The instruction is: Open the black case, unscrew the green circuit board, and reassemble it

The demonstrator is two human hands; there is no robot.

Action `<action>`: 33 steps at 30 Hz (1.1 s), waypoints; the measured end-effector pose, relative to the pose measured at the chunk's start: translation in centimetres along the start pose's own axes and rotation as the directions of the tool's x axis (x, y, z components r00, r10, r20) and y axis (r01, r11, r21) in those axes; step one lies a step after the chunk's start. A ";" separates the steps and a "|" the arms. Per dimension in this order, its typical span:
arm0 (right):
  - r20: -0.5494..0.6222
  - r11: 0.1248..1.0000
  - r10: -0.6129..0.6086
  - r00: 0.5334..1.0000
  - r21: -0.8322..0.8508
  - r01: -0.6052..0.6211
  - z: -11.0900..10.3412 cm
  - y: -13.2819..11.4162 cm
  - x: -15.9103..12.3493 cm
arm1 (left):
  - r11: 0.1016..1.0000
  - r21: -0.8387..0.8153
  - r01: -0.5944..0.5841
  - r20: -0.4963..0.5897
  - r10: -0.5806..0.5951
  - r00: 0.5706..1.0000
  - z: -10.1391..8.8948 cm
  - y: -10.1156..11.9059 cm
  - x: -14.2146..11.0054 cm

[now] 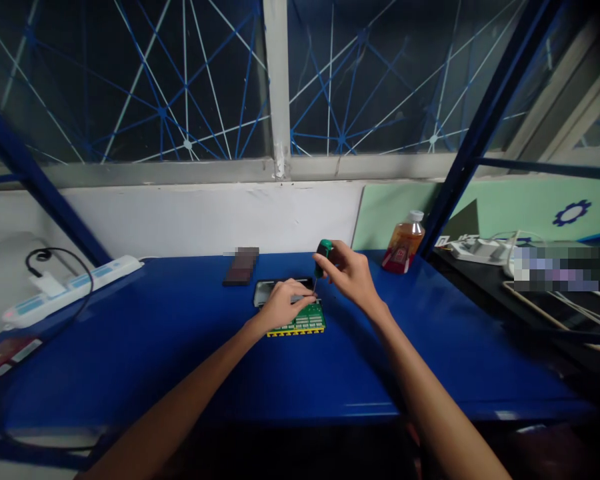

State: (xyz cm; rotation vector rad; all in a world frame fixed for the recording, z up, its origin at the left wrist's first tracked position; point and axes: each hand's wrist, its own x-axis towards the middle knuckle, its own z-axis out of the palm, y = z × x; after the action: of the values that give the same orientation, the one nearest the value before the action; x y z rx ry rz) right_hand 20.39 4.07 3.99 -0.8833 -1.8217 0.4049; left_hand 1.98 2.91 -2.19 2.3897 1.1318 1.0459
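Note:
A green circuit board with a yellow strip along its near edge lies on the blue table, in front of an open dark-rimmed casing. My left hand is laid across the board from the left, its thumb and fingers closing on the board's far edge. In my right hand is a screwdriver with a green and black handle, held nearly upright. Its thin shaft points down at the board's far right corner, right by my left fingertips. Whether the tip sits in a screw is too small to tell.
A dark flat block lies behind the casing on the blue table. A bottle stands at the back right. On the left is a white power strip with a black cable. Cables and a blurred-out item cover the dark right-hand table.

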 end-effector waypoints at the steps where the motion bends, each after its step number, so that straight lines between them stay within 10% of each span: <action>1: 0.001 1.000 -0.004 1.000 -0.009 0.004 0.1 0.1 0.0 | 1.000 0.015 0.001 0.009 -0.001 1.000 0.0 -0.1 0.0; 33: 0.077 0.999 -0.020 0.997 -0.027 0.023 0.3 -0.1 -0.5 | 0.983 0.184 0.024 0.113 -0.045 0.993 -0.3 -0.3 -0.1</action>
State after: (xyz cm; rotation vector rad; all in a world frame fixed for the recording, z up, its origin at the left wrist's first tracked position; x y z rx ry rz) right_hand 20.15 3.70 3.64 -0.8773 -1.9104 0.4054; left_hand 1.55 3.04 -2.14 2.5238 1.2710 0.8106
